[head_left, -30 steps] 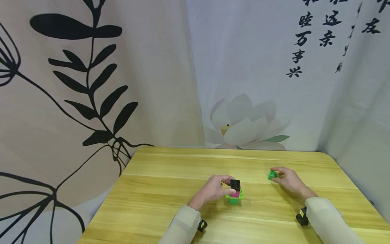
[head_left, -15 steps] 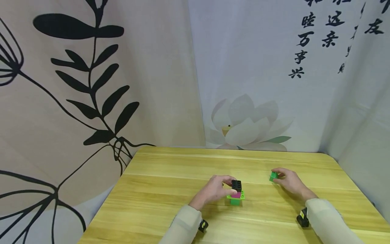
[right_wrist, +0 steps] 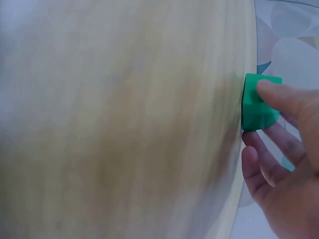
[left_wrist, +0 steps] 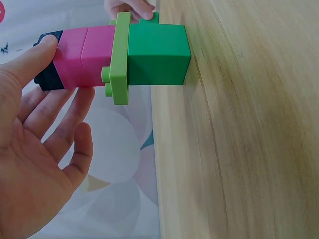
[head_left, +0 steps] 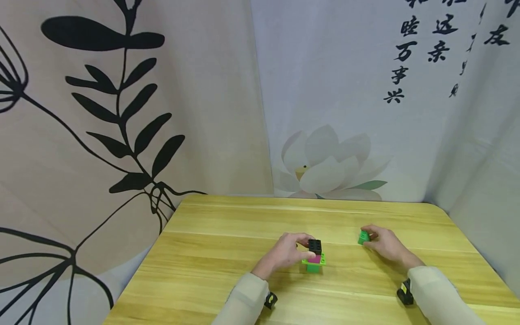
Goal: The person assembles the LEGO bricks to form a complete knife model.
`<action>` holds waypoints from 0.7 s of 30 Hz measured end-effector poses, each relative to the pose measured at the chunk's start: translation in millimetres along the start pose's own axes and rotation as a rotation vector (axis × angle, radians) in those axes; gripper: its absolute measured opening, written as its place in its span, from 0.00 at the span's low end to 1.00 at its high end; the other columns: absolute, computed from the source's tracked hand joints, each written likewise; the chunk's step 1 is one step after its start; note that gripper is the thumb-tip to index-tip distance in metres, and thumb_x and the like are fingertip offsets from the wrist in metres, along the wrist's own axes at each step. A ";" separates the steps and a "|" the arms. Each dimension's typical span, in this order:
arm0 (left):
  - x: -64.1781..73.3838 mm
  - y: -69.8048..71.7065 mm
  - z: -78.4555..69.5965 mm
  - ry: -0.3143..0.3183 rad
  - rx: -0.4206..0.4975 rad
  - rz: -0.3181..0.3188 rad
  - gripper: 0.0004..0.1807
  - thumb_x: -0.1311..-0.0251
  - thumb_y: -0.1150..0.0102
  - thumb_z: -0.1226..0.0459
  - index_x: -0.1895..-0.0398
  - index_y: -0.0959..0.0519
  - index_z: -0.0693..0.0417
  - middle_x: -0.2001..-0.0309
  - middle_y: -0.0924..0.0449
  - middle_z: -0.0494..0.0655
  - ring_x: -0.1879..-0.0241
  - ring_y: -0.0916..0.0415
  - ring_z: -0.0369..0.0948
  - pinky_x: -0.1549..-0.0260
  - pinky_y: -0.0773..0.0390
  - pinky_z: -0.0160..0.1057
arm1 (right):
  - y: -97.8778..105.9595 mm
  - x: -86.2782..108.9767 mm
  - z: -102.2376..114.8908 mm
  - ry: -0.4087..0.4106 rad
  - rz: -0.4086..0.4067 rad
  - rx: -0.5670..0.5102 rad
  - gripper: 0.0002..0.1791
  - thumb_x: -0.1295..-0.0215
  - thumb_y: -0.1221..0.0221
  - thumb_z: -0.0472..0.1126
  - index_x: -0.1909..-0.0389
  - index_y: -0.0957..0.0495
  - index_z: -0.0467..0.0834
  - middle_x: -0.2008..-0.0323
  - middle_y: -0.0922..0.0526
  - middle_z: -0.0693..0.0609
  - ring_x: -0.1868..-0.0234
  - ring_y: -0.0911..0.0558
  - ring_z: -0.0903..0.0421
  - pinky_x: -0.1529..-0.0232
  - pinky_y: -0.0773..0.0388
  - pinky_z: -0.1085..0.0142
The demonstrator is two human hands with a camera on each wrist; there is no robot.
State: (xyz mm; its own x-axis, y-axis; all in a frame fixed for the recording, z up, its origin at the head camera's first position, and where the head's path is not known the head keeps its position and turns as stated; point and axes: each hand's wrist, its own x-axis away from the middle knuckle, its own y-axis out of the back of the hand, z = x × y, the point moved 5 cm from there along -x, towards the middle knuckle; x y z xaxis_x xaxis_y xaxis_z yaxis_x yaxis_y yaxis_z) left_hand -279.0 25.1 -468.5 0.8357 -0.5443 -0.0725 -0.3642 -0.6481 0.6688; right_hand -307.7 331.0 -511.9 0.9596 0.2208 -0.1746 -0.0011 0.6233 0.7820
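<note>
My left hand (head_left: pixel 284 252) grips the top of a stack of building bricks, its thumb on the black brick (left_wrist: pixel 49 64) at the top. Below the black brick come pink bricks (left_wrist: pixel 84 56), then a lime-green studded plate (left_wrist: pixel 120 62), then a green brick (left_wrist: pixel 159 55) at the bottom, close over the table. To the right and farther back, my right hand (head_left: pixel 386 243) pinches a separate green brick (right_wrist: pixel 259 102) between thumb and fingers, right at the tabletop. Part of that brick is hidden by the thumb.
The wooden table (head_left: pixel 227 225) stretches out around both hands. Behind it hangs a pale curtain (head_left: pixel 219 113) with dark plant prints, a lotus and writing. A black wrist camera (head_left: pixel 405 292) sits under the right sleeve, another black wrist camera (head_left: pixel 270 300) under the left.
The green brick in my right hand has shifted very slightly toward me. My left hand keeps its grip on the stack, practically still.
</note>
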 end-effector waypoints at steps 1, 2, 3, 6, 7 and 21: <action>-0.1 0.1 0.2 0.004 -0.001 -0.002 0.19 0.45 0.34 0.51 0.49 0.21 0.37 0.60 0.20 0.34 0.53 0.24 0.42 0.60 0.27 0.39 | -0.4 0.3 0.8 0.004 0.003 -0.002 0.24 0.42 0.36 0.34 0.44 0.27 0.34 0.57 0.20 0.44 0.57 0.22 0.46 0.59 0.24 0.55; -0.1 0.0 0.4 0.006 -0.003 -0.003 0.19 0.45 0.34 0.51 0.49 0.21 0.37 0.60 0.20 0.34 0.53 0.24 0.42 0.60 0.27 0.39 | -0.8 0.7 2.2 0.009 0.005 -0.003 0.24 0.43 0.36 0.34 0.45 0.27 0.34 0.57 0.19 0.44 0.57 0.22 0.46 0.60 0.24 0.56; -0.1 0.0 0.7 0.008 -0.002 -0.004 0.19 0.45 0.34 0.51 0.49 0.21 0.36 0.60 0.20 0.34 0.53 0.24 0.41 0.60 0.27 0.39 | -1.0 1.1 4.1 0.015 0.009 -0.007 0.24 0.43 0.36 0.34 0.45 0.27 0.34 0.57 0.20 0.45 0.57 0.22 0.46 0.60 0.24 0.56; -0.7 -0.6 1.7 0.018 -0.001 -0.003 0.19 0.45 0.34 0.50 0.49 0.21 0.35 0.60 0.21 0.33 0.53 0.25 0.41 0.59 0.27 0.39 | -1.8 2.9 12.5 0.039 0.016 -0.010 0.24 0.43 0.36 0.34 0.45 0.27 0.34 0.57 0.20 0.45 0.57 0.23 0.47 0.61 0.23 0.57; -0.7 -0.6 1.9 0.019 -0.001 -0.003 0.20 0.46 0.34 0.50 0.49 0.21 0.35 0.60 0.21 0.33 0.53 0.25 0.41 0.59 0.26 0.40 | -1.8 3.5 16.1 0.050 0.016 -0.011 0.24 0.43 0.35 0.34 0.45 0.26 0.34 0.56 0.20 0.45 0.56 0.23 0.47 0.61 0.23 0.57; -1.4 -0.2 2.5 0.029 0.001 0.011 0.21 0.46 0.34 0.49 0.47 0.22 0.36 0.59 0.21 0.34 0.52 0.25 0.40 0.58 0.26 0.40 | -3.9 9.2 65.7 0.153 0.017 0.052 0.25 0.44 0.34 0.35 0.44 0.26 0.38 0.58 0.19 0.54 0.57 0.22 0.50 0.62 0.24 0.61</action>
State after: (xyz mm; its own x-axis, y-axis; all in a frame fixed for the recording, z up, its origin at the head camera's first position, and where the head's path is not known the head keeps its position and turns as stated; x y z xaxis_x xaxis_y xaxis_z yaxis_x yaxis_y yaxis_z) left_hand -281.1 24.7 -470.3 0.8434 -0.5355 -0.0435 -0.3735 -0.6427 0.6689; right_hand -280.3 281.3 -477.3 0.9053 0.3456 -0.2470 0.0010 0.5797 0.8148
